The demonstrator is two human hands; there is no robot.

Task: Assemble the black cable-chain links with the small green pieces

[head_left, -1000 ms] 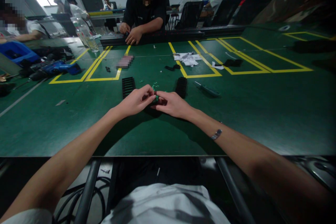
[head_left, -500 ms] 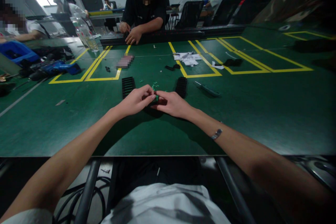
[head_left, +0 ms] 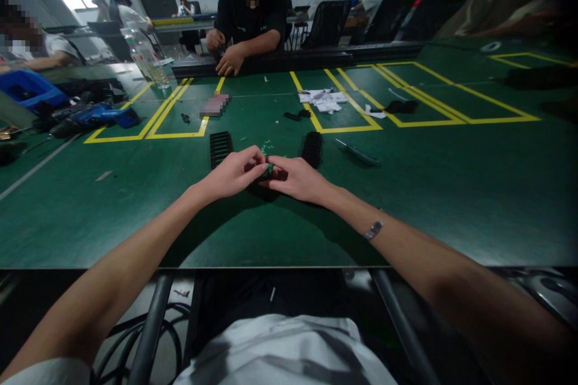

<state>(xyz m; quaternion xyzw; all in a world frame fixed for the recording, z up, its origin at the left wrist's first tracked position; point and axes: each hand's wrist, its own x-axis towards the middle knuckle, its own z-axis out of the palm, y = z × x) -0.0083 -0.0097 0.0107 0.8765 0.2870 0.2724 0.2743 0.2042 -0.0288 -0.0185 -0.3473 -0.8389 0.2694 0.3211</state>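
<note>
My left hand (head_left: 238, 169) and my right hand (head_left: 295, 177) meet over the green table, fingertips close together. Between them is a small dark piece with a bright green part (head_left: 270, 168), mostly hidden by the fingers. Both hands are closed on it, the left in a pinch and the right with thumb and fingers around its side. Just beyond the fingertips lie small loose green pieces (head_left: 268, 145). A black slotted tray (head_left: 220, 149) lies beside my left hand, and a similar black slotted part (head_left: 311, 149) is by my right hand.
A screwdriver-like tool (head_left: 359, 153) lies to the right. Farther back are crumpled white paper (head_left: 323, 100), black scraps (head_left: 297, 115) and yellow tape lines. Blue power tools (head_left: 106, 115) and clear bottles (head_left: 151, 63) stand left. Across the table a person in black (head_left: 250, 18) handles something small.
My hands stay almost in the same place around the small green and dark piece. Across the table, the other person's hands have shifted slightly.
</note>
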